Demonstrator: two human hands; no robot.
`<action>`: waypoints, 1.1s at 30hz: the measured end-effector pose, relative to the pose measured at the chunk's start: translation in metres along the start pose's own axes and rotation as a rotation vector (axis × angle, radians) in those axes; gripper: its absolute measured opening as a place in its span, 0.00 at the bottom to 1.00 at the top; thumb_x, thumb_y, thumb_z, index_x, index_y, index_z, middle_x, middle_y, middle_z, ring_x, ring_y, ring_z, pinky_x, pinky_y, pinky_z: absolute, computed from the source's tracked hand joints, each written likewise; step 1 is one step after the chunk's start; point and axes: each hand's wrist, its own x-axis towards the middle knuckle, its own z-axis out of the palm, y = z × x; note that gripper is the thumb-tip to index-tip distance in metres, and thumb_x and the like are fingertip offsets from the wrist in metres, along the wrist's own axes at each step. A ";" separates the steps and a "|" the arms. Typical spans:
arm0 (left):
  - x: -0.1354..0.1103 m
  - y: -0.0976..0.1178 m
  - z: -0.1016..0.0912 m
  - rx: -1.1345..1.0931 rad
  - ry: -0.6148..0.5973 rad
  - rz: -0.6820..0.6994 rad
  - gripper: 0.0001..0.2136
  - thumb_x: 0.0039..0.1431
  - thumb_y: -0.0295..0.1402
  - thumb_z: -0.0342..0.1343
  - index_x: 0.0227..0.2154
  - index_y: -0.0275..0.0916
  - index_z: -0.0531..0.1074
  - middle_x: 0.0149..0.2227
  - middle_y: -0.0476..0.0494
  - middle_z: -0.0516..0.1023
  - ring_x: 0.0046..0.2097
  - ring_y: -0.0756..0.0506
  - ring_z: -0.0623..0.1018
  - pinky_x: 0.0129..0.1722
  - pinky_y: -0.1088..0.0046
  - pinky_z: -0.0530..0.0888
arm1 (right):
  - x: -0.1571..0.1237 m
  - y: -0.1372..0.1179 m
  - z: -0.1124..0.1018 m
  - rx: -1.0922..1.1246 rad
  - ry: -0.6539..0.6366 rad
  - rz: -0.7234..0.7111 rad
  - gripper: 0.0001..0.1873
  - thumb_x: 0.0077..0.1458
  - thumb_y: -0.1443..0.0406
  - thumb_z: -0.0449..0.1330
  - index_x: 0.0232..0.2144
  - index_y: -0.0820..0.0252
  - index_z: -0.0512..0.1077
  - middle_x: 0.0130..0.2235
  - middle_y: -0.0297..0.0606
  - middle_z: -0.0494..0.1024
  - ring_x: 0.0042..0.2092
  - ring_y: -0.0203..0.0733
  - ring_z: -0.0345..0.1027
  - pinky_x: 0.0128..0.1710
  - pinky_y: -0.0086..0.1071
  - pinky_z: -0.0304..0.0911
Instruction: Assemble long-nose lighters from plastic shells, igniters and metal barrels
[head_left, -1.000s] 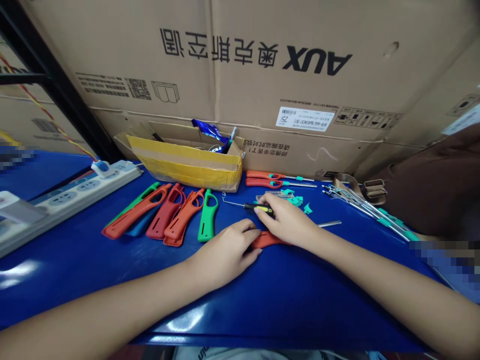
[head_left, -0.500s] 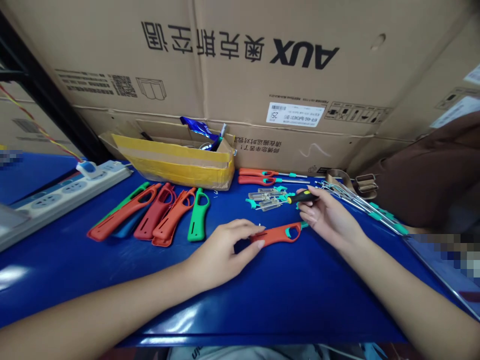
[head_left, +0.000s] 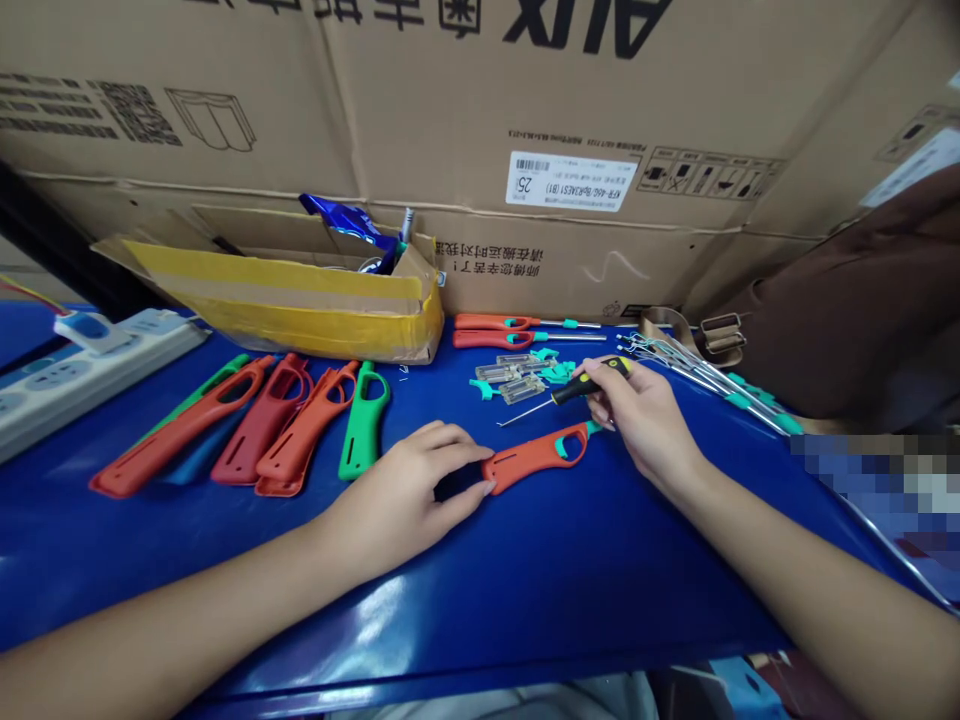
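Note:
An orange gas lighter (head_left: 529,460) with a teal trigger lies on the blue table. My left hand (head_left: 409,480) pinches its left end between thumb and fingers. Above its right end, my right hand (head_left: 637,405) is closed around the black-and-yellow handle of a screwdriver (head_left: 594,380). The thin shaft points left, and its tip, which looks slightly bent, is just above the lighter, apart from it. Behind the screwdriver sit several clear fuel tanks (head_left: 517,375) with small teal parts (head_left: 559,373).
Left of my left hand lie several lighter shells, among them a green one (head_left: 364,420) and a red one (head_left: 259,425). A cardboard box (head_left: 300,325), a power strip (head_left: 97,365) and two orange-red lighters (head_left: 491,330) are farther back. Metal lighter tubes (head_left: 712,380) lie at right.
The view has shifted a little. My right hand has tilted the screwdriver, so its shaft now shows and reaches down-left toward the lighter. My left hand keeps its grip.

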 end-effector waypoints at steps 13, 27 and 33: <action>0.006 0.010 -0.002 -0.307 0.183 -0.191 0.14 0.60 0.34 0.66 0.49 0.41 0.79 0.39 0.48 0.83 0.36 0.49 0.80 0.36 0.73 0.78 | -0.017 -0.016 0.005 0.107 -0.108 -0.069 0.16 0.55 0.51 0.66 0.28 0.56 0.74 0.22 0.27 0.60 0.20 0.30 0.52 0.20 0.31 0.46; 0.007 0.013 -0.005 -0.320 0.172 -0.137 0.04 0.63 0.29 0.63 0.35 0.39 0.83 0.35 0.48 0.84 0.37 0.49 0.81 0.36 0.75 0.75 | -0.022 -0.015 0.007 0.202 -0.112 -0.025 0.16 0.55 0.52 0.67 0.26 0.57 0.75 0.22 0.27 0.60 0.18 0.29 0.53 0.19 0.31 0.45; 0.007 0.012 -0.005 -0.291 0.175 -0.095 0.04 0.63 0.28 0.64 0.35 0.39 0.84 0.36 0.48 0.84 0.37 0.49 0.81 0.36 0.76 0.75 | -0.024 -0.015 0.007 0.178 -0.110 -0.067 0.15 0.55 0.54 0.67 0.27 0.59 0.77 0.22 0.28 0.62 0.18 0.28 0.55 0.19 0.30 0.46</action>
